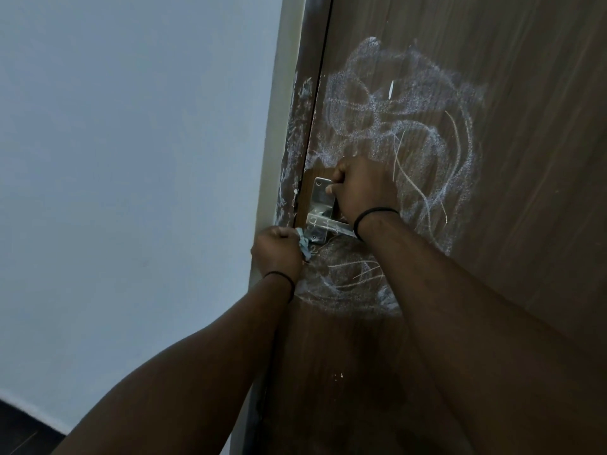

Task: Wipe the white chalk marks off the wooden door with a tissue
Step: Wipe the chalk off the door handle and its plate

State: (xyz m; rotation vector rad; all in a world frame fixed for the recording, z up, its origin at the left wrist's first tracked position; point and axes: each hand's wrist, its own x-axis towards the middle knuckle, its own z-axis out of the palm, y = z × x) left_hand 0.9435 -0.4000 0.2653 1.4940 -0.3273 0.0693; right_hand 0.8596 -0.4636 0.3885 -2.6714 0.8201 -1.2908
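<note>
left hand [277,249] curls round a crumpled pale-blue tissue [303,246], its long axis running down the door edge just below the metal handle plate [323,200]. right hand [363,185] is curled against that plate. chalk marks [404,126] cover the wooden door [525,159].

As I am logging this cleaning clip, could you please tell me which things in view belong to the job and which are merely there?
Part of the job:
tissue
chalk marks
wooden door
left hand

Merely there:
right hand
metal handle plate
wall
wristbands
</note>
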